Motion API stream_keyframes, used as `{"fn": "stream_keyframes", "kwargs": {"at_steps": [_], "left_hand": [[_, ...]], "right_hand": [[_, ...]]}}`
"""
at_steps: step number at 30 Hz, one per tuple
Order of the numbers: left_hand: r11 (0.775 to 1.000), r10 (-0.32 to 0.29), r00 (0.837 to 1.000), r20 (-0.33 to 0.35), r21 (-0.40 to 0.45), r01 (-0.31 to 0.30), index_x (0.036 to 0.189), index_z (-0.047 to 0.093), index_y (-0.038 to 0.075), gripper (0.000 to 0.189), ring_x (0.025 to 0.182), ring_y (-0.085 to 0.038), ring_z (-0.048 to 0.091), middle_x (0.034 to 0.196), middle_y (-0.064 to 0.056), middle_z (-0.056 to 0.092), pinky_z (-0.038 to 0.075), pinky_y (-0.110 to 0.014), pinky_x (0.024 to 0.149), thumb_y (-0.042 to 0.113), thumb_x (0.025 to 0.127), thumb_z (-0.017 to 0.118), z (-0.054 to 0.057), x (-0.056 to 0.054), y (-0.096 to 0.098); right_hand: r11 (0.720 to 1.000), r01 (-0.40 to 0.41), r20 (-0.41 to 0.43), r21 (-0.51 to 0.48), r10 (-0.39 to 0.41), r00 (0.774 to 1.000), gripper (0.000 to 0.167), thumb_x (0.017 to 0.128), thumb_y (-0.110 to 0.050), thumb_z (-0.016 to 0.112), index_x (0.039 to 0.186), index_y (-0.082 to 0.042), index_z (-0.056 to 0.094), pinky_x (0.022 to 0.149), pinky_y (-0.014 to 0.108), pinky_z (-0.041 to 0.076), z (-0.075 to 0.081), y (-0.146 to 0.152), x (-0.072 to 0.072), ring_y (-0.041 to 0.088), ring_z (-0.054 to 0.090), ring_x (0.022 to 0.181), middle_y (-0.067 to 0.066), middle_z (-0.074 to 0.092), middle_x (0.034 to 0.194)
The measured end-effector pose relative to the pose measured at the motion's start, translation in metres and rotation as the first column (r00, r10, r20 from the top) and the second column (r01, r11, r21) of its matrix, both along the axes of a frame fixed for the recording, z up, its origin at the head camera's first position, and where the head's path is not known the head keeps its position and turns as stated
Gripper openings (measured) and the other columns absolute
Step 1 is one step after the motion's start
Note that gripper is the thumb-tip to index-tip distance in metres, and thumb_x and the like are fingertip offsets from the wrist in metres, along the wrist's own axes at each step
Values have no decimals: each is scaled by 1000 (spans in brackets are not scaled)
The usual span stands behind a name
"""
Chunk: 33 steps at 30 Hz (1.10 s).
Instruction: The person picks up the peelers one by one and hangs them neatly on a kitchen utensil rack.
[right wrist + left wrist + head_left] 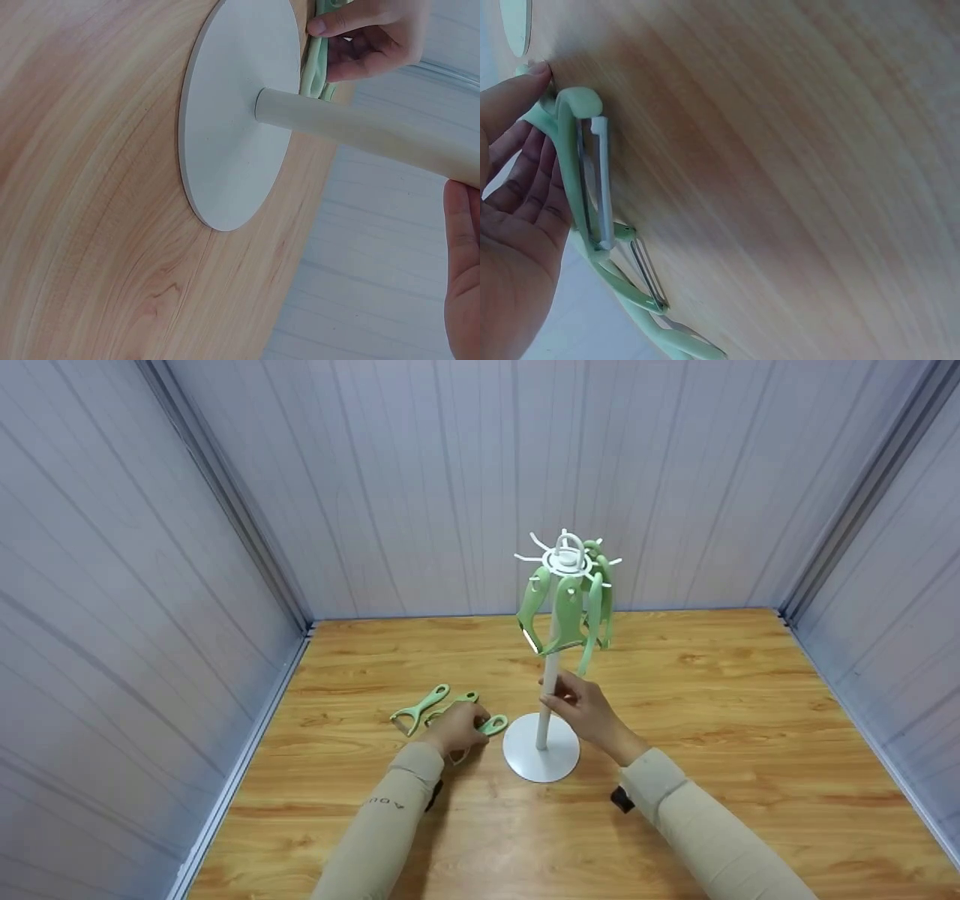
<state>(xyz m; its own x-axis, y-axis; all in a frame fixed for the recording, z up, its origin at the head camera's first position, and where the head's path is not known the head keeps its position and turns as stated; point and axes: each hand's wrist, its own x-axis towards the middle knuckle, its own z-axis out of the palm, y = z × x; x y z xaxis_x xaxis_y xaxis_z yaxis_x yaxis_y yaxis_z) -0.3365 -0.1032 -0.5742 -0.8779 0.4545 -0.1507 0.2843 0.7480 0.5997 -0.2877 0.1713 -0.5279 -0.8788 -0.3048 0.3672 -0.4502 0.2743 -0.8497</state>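
Observation:
My left hand (454, 727) pinches the handle of a light green Y-shaped peeler (568, 161) low over the tabletop; its handle end (495, 725) points toward the stand's base. Just left of that hand lie two more green peelers, one fully visible (425, 703), the other (469, 697) partly hidden by the hand. A white stand (543, 729) rises upright from a round base (225, 165). Around its pole, my right hand (589, 711) holds with thumb and fingers, below several hanging green peelers (568, 611).
White hooks (528, 558) without peelers stick out at the left and back of the stand's top. The wood-grain table (712, 720) is bounded by pale panel walls (480, 472) at the back and both sides.

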Motion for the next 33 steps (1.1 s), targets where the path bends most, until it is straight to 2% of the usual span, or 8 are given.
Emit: {"fn": "stream_keyframes", "kwargs": {"at_steps": [3, 9, 13, 17, 21, 25, 30, 33], "left_hand": [[1000, 13, 1000, 3, 1, -13, 113, 80, 4, 18, 83, -15, 60, 95, -3, 71, 58, -35, 79, 4, 95, 83, 0, 1, -1], [1000, -20, 1000, 1, 6, 20, 101, 78, 6, 1, 65, -12, 58, 83, 0, 64, 51, -28, 59, 7, 100, 77, 0, 0, -4], [998, -44, 998, -36, 34, 45, 107, 79, 6, 7, 76, -12, 60, 92, -3, 71, 54, -29, 69, 8, 102, 75, 3, 1, -5], [994, -34, 998, -56, 105, 40, 118, 79, 4, 16, 88, -15, 64, 103, -9, 75, 58, -33, 79, 8, 103, 73, 11, 4, -3], [980, -4, 1000, -16, 201, 7, 128, 76, 2, 24, 94, -18, 65, 108, -10, 74, 58, -33, 80, 8, 106, 71, 23, 9, 0], [954, 40, 999, 26, 297, -46, 136, 71, 3, 28, 97, -18, 65, 113, -9, 72, 58, -32, 84, 9, 108, 67, 35, 12, 3], [932, 42, 999, -34, 362, -27, 138, 68, -3, 31, 99, -20, 66, 115, -15, 73, 59, -37, 89, 7, 110, 63, 45, 12, 5], [928, 32, 996, -83, 372, 1, 135, 69, -5, 28, 96, -17, 65, 113, -18, 73, 59, -35, 86, 6, 111, 59, 50, 12, 6]], "right_hand": [[1000, 2, 2, 4, -2, 1000, 25, 108, -7, 68, 129, 6, 67, 83, 17, 60, 0, 0, 1, 13, 73, 97, 22, 77, 108], [1000, 4, -15, 8, -3, 1000, 24, 107, -6, 68, 129, 6, 67, 84, 17, 61, 1, 0, 0, 16, 74, 98, 22, 77, 109], [1000, 8, -14, 11, -7, 1000, 24, 107, -6, 68, 128, 6, 67, 84, 17, 60, 0, 0, 1, 15, 73, 97, 22, 77, 108], [1000, 8, -8, 11, -8, 1000, 24, 108, -7, 68, 128, 6, 67, 84, 17, 60, 0, 0, 1, 16, 73, 97, 22, 77, 108], [1000, 6, -8, 13, -6, 1000, 24, 108, -7, 67, 128, 6, 67, 84, 18, 60, 0, 0, 1, 17, 73, 98, 21, 76, 108], [1000, -1, 6, 5, 1, 1000, 24, 108, -7, 66, 129, 6, 66, 86, 18, 60, 0, 1, 1, 16, 72, 99, 21, 76, 110], [1000, -3, 0, 3, 3, 1000, 25, 108, -6, 66, 130, 6, 66, 87, 18, 60, 0, 1, 1, 13, 71, 99, 21, 75, 110], [1000, -2, -11, 11, 2, 1000, 26, 108, -7, 67, 131, 6, 67, 86, 17, 60, 0, 0, 1, 12, 71, 98, 20, 75, 109]]}}
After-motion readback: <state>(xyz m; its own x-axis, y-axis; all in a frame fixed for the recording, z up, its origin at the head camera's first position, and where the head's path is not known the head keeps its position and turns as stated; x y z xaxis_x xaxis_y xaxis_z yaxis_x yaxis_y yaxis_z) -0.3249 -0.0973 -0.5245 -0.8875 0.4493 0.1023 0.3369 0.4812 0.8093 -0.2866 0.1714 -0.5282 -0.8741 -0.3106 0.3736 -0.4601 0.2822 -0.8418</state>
